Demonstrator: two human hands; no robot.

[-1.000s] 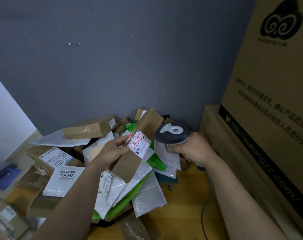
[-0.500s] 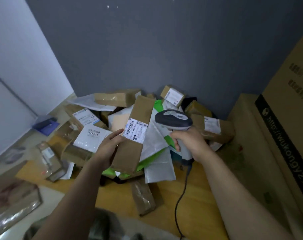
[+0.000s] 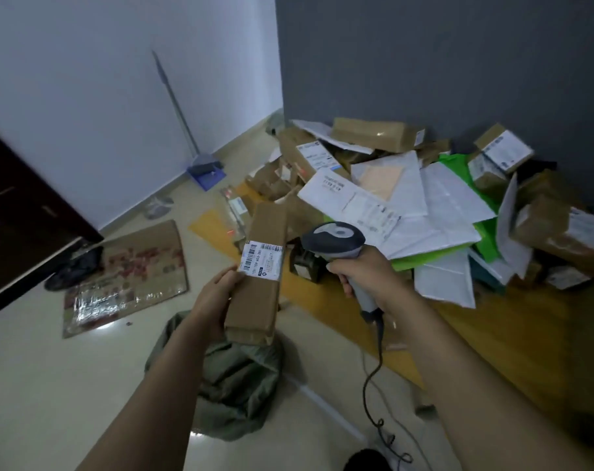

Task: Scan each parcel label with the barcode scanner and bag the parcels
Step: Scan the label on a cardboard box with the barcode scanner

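Parcel [image 3: 259,266] (labelled) beside scanner [image 3: 336,241]

The only camera is sitting on the person's head, looking forward and down, close above the left hand [image 3: 217,300] and right hand [image 3: 366,277].

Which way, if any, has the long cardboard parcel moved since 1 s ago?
Yes. Held in the left hand, the long cardboard parcel was over the parcel pile; now it is left of the pile, above the grey-green sack.
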